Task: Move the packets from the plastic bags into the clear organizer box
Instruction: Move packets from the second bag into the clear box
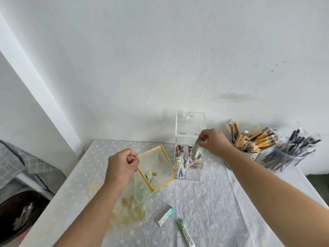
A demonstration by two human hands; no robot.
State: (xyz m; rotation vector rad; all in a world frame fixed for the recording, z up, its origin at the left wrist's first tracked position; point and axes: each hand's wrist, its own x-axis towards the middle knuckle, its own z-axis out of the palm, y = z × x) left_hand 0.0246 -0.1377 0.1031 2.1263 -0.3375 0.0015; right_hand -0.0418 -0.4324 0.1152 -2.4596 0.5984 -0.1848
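White plaster wall rises behind a worktop (213, 202) draped in a pale cloth dotted with small flowers. Near the wall stands the clear organizer box (189, 148), a tall acrylic case with its hinged lid tipped up; its lower compartments already hold a jumble of brown, white and blue-ended packets standing on end. The right hand (214, 142) is pinched closed around a slim green-and-white packet (196, 146), holding it tilted at the box's open top on the right side. The left hand (122, 168) grips one corner of a transparent plastic bag (156, 168) trimmed in yellow, lifting its mouth wide so the inside shows; a few packets lie at its bottom. Beneath it a second, flatter bag (130, 209) with yellow prints rests on the cloth. Two loose sachets (165, 216) lie nearer the viewer, one white with a teal end, one green and white with a red mark. To the right, well apart from the box, a white cup (249, 152) bristles with yellow and brown sticks, and just beside it a clear tub (286, 155) holds dark ones.
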